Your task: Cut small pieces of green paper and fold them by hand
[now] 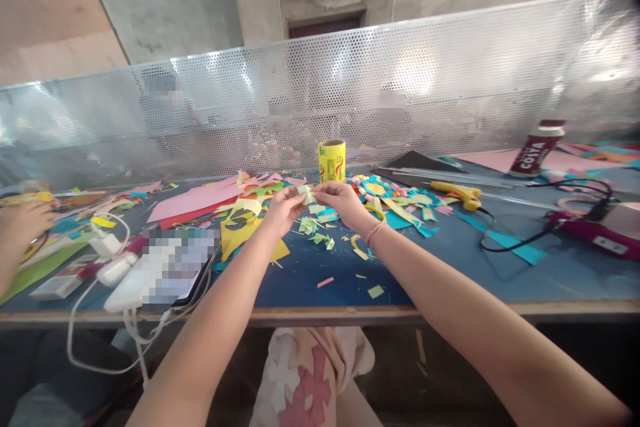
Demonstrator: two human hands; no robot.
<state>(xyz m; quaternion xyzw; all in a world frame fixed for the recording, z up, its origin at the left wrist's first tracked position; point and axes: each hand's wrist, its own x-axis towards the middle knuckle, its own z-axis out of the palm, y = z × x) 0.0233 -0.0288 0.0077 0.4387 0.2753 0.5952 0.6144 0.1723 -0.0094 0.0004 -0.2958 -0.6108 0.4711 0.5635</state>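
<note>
Between my two hands is a small piece of pale green paper [306, 195], raised just above the table in front of a yellow cylindrical can [332, 160]. My left hand [284, 210] pinches its left side with fingers closed. From the right, my right hand [345, 201] grips the other edge, fingertips close to those of the left. Cut green paper scraps [320, 239] lie right below both hands. A yellow paper sheet [235, 240] with cut-outs is left of my left hand, and a yellow curved handle [379, 212] shows partly behind my right wrist.
Phones and white cables [133, 280] lie at the left. Pink paper sheets [200, 200] spread behind them. A yellow glue gun [457, 195] and a dark red bottle [537, 149] are on the right. Another person's hand [25, 227] works at far left. A perforated metal screen [300, 100] stands behind.
</note>
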